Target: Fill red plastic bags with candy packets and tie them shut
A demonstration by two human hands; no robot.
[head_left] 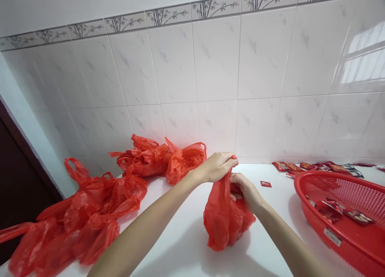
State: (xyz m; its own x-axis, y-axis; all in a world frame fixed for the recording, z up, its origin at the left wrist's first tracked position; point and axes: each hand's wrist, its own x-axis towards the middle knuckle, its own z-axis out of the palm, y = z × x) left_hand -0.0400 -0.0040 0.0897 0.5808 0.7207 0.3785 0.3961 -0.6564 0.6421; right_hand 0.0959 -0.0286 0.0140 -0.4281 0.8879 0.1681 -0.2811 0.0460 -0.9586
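Note:
A red plastic bag (221,216) hangs bunched between my two hands over the white table, its lower part bulging. My left hand (221,164) is closed round the gathered top of the bag, with a bit of red plastic poking out past the fingers. Just below and to the right, my right hand (245,190) grips the side of the same bag near its neck. Some of its fingers are hidden behind the plastic. What the bag contains cannot be made out.
More red plastic bags (93,208) lie heaped on the left, and others (159,156) rest by the tiled wall. At right stands a red plastic basket (313,178) with several small packets (357,216) inside. Packets (309,166) lie behind it, and a small red sachet (266,184) lies on the white table (174,212).

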